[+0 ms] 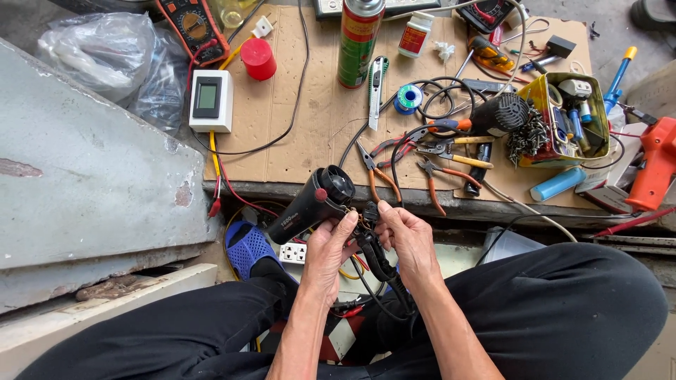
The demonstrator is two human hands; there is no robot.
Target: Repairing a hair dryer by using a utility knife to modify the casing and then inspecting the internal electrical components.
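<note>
A black hair dryer body (311, 203) with a round open end hangs just below the edge of the cardboard-covered bench (296, 151). My left hand (329, 248) grips it from below, thumb near its exposed wiring. My right hand (407, 238) pinches the wires and small parts at the dryer's opened handle (372, 243), from which a black cord runs down between my knees. Both hands meet at the same spot, fingers touching the wiring.
On the bench lie orange-handled pliers (377, 172), more pliers (443, 149), a utility knife (377, 88), a solder spool (408, 98), a spray can (359, 42), a red cap (258, 58), a white meter (211, 100), a multimeter (193, 28), a yellow tin of parts (563, 119) and an orange tool (655, 165). A power strip (293, 252) sits below.
</note>
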